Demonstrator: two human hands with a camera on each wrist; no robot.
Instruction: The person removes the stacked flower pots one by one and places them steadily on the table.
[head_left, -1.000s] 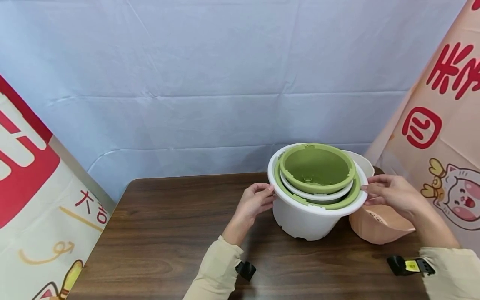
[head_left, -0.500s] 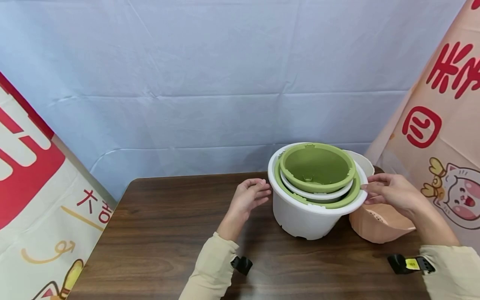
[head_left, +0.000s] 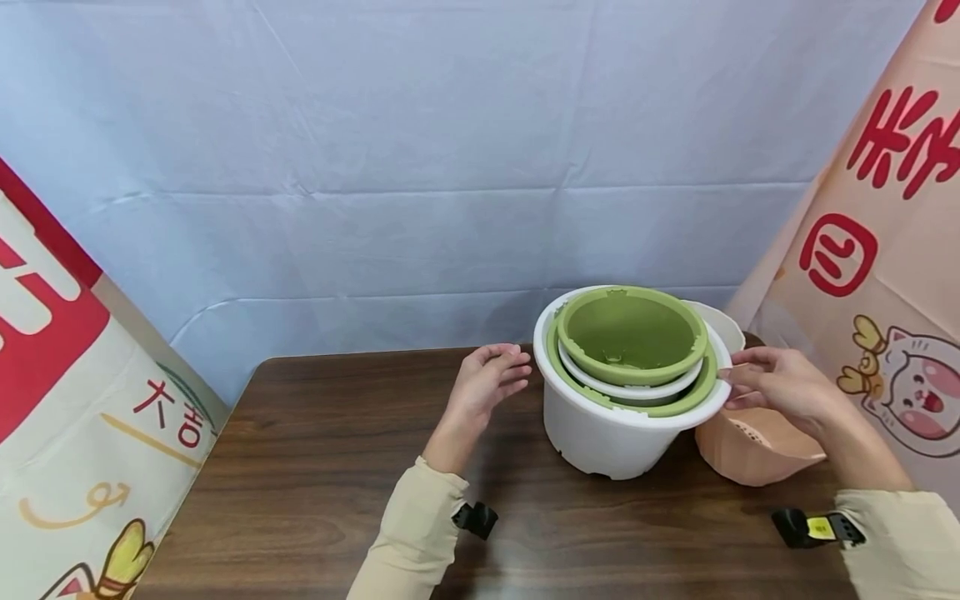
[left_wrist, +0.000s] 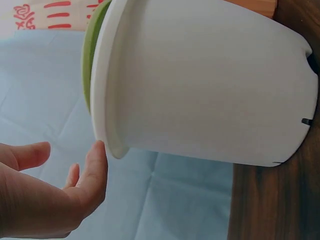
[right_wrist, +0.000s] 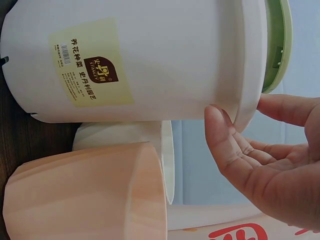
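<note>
A large white flowerpot [head_left: 600, 433] stands upright on the table, with smaller green and white pots nested in it. The top one, a green flowerpot [head_left: 633, 333], sits tilted toward the front. My right hand [head_left: 787, 392] pinches the white pot's rim at its right side; in the right wrist view, the rim lies between the thumb and fingers of that hand [right_wrist: 270, 150]. Left of the pot, my left hand [head_left: 483, 387] is off the rim, its fingers loosely bent and holding nothing. In the left wrist view a fingertip [left_wrist: 97, 150] overlaps the rim's edge.
A peach-coloured pot [head_left: 757, 454] lies right of the stack, close under my right forearm. Behind it stands a further white pot [head_left: 723, 325]. The brown wooden table [head_left: 337, 467] reaches back to a pale blue cloth [head_left: 375, 167]. Printed banners [head_left: 847, 333] hang at both sides.
My left hand has let go of the white flowerpot's rim and drawn back to the left. The right hand has stayed at the rim, and the pots have not moved.
</note>
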